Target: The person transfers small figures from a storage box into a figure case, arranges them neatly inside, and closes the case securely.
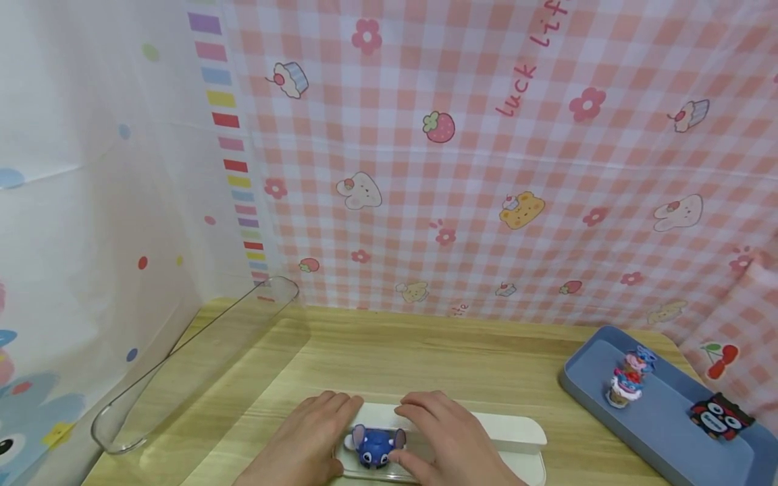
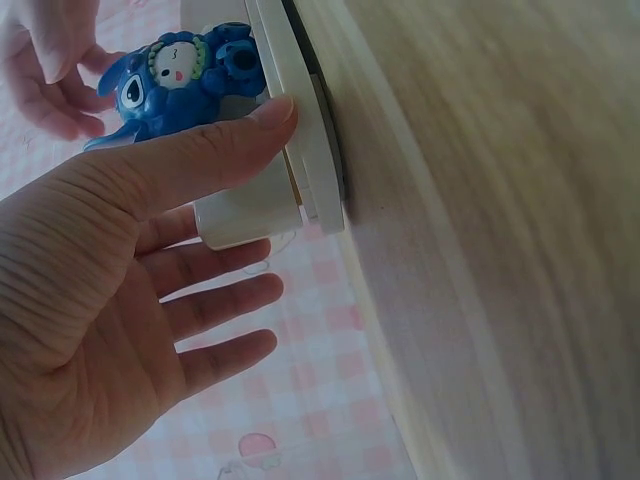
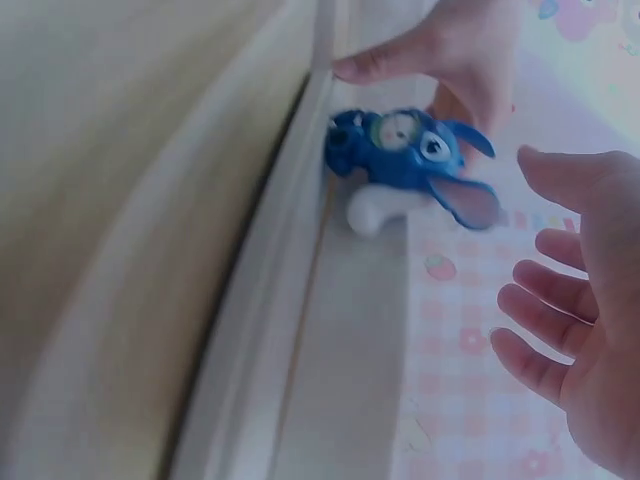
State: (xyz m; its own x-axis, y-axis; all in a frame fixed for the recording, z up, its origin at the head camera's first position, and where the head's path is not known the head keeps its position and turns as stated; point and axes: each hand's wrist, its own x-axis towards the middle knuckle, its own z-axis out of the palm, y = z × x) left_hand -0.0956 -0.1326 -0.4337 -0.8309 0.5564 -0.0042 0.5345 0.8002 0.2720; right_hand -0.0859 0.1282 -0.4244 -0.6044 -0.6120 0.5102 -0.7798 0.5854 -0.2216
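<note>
A long white display base [image 1: 519,466] with a raised back step lies at the table's front. On its left part stands a blue big-eared figurine [image 1: 375,445] holding a small white-faced figure. My left hand [image 1: 310,435] holds the left end of the base, thumb on the front edge and fingers behind the step. In the left wrist view the left thumb [image 2: 215,155] passes close by the figurine. My right hand [image 1: 452,439] is over the base just right of the figurine; in the right wrist view its fingers [image 3: 545,305] are spread and apart from it.
A clear plastic cover [image 1: 200,364] with rounded ends lies on the left of the wooden table [image 1: 377,351]. At the right, a blue-grey tray [image 1: 662,432] carries small colourful figurines [image 1: 629,381] and a dark owl-like piece [image 1: 721,416]. Patterned cloth [image 1: 486,169] hangs behind.
</note>
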